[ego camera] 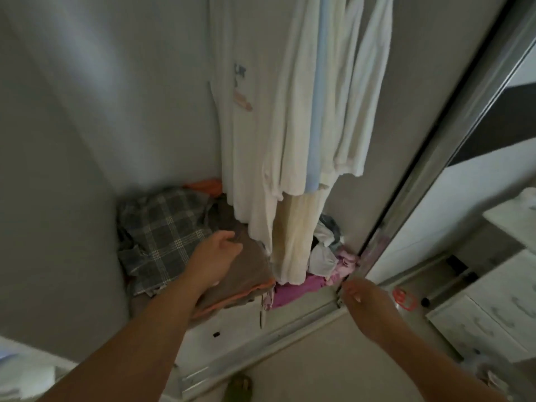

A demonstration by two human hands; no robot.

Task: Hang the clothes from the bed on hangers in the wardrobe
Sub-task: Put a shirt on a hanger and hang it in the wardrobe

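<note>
I look down into the open wardrobe. Several pale garments hang inside: a white printed shirt (240,117), a light blue one (317,111) and white ones (362,97). My left hand (216,256) hovers with loosely curled fingers over a folded brown-and-orange pile (246,282) on the wardrobe floor, holding nothing. My right hand (368,306) reaches toward the lower edge of the mirrored sliding door (429,198), fingers spread, blurred by motion. The bed and hangers are out of view.
A grey plaid cloth (162,236) lies left of the brown pile. Purple fabric (298,285) and crumpled white and pink items (327,256) lie at the right. The door track (275,343) runs along the floor. A red object (404,298) shows in the mirror.
</note>
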